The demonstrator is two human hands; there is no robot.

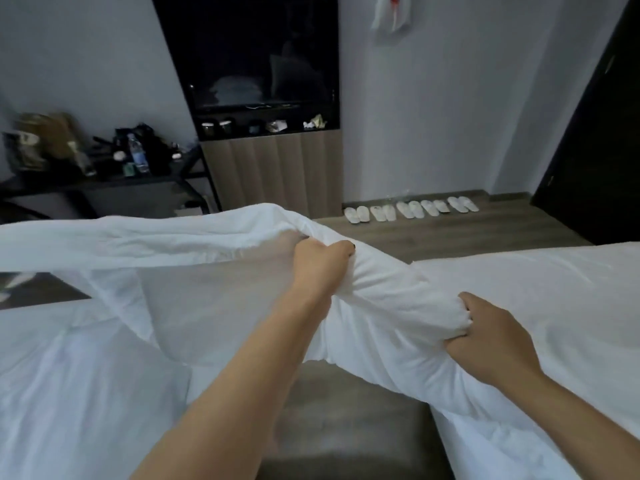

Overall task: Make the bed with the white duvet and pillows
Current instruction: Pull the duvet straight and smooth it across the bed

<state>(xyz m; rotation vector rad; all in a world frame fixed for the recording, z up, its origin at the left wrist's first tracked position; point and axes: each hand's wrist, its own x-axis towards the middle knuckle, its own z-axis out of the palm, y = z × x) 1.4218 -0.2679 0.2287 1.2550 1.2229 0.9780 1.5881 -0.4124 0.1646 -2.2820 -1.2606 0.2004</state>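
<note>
The white duvet (180, 271) is lifted above the bed (554, 289), bunched between your hands. Your left hand (320, 261) grips its upper fold with curled fingers. Your right hand (491, 337) clamps the bunched part lower. Behind, white slippers (410, 210) stand in a row on the floor (450, 233), and a cluttered counter (104, 178) is at left.

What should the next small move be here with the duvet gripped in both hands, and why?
Probably lift and spread: move the left hand and right hand apart to open out the white duvet. Both hands grip one bunched, twisted section close together, and the fabric hangs in folds across the dark gap between the two white mattresses instead of lying flat.
</note>
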